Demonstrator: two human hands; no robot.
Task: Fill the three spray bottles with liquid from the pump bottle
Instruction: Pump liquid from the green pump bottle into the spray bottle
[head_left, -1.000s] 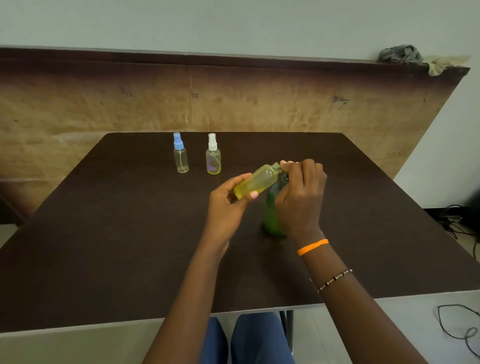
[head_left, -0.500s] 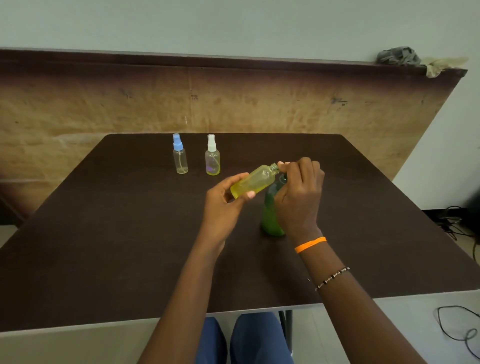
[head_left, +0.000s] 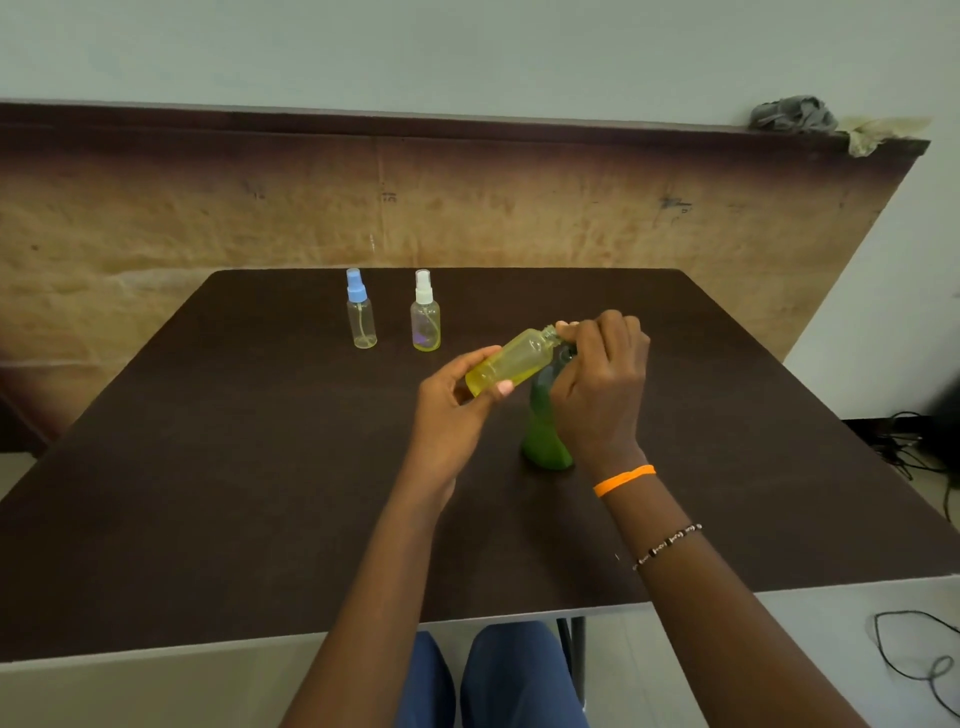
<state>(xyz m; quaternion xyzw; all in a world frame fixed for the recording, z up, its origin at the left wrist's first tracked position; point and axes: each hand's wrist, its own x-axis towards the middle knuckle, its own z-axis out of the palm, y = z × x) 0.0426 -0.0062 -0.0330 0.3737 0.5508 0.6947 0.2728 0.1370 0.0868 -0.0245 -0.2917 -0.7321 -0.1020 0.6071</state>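
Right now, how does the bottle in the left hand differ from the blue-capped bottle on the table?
The held bottle lies tilted in the left hand, neck toward the right hand; the blue-capped bottle stands upright on the table. The held bottle's neck is open, without a sprayer; the blue-capped bottle carries its sprayer. The held bottle looks yellow; the other looks nearly colourless. Both are small, clear and similarly shaped.
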